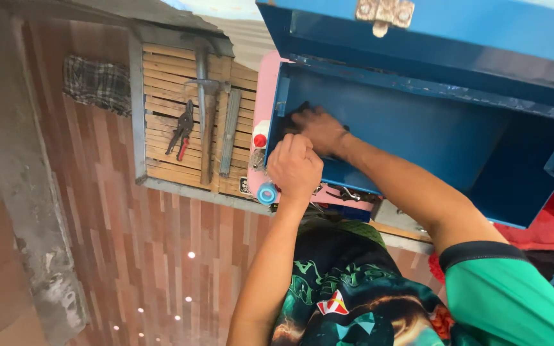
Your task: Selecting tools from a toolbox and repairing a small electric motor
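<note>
The right hand (318, 130) reaches into an open blue metal box (418, 138), fingers spread and pressed flat against the inside near its left wall, over what looks like a dark cloth; whether the fingers grip the cloth or only press it cannot be told. The left hand (295, 168) is curled into a loose fist at the box's front left corner, seemingly steadying it, and what it holds, if anything, is hidden. A small light-blue roll (267, 193) sits just below that fist, beside a white bottle with a red cap (260, 138).

The box rests on a pink surface (265, 96), its lid (431, 32) raised, with a brass latch (385, 11) at the lid's edge. To the left, on a slatted bamboo worktop (161, 115), lie pliers (181, 131), a hammer (204, 102) and a flat metal file (229, 131), well apart from both hands.

Judging from this, wiping the interior goes best with the palm kept flat, strokes running from the corner outward, and the left hand bracing the box so it does not slide.
</note>
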